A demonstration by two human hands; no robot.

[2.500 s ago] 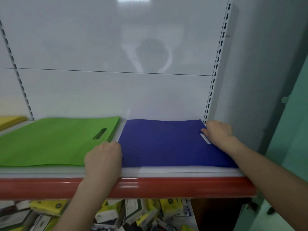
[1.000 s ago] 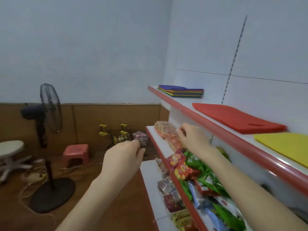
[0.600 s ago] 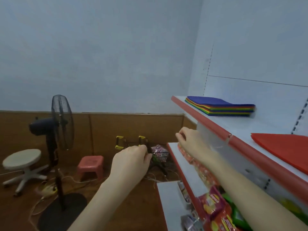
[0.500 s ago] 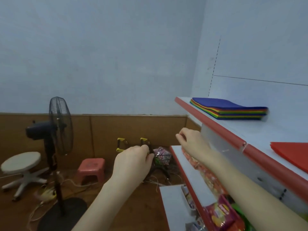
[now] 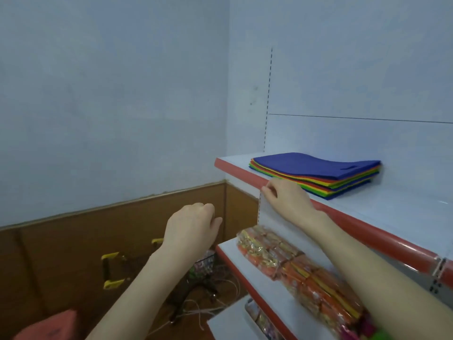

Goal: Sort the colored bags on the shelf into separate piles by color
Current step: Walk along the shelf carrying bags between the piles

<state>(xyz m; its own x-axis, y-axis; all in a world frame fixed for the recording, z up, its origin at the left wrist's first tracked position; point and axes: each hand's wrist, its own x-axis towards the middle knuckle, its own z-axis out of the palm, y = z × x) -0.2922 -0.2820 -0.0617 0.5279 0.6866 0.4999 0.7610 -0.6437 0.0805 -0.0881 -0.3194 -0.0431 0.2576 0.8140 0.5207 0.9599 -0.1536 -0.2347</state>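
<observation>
A stack of flat colored bags (image 5: 326, 177) lies at the left end of the top shelf (image 5: 404, 212), a blue bag on top and red, yellow, green and orange edges below. My right hand (image 5: 286, 200) is raised in front of the shelf's red front edge, just short of the stack, fingers loosely curled and holding nothing. My left hand (image 5: 193, 229) hangs in the air lower and to the left, away from the shelf, fingers loosely curled, also without anything in it.
The lower shelf (image 5: 277, 290) carries orange snack packets (image 5: 294, 263). Beyond it are a white wall, brown wainscot, yellow-handled baskets (image 5: 112, 268) and cables on the floor, and a pink stool (image 5: 49, 327) at the bottom left.
I have turned left from the blue and green piles and come closer to the mixed stack. Both hands have let go of the bags, and my right hand has risen to the shelf edge.
</observation>
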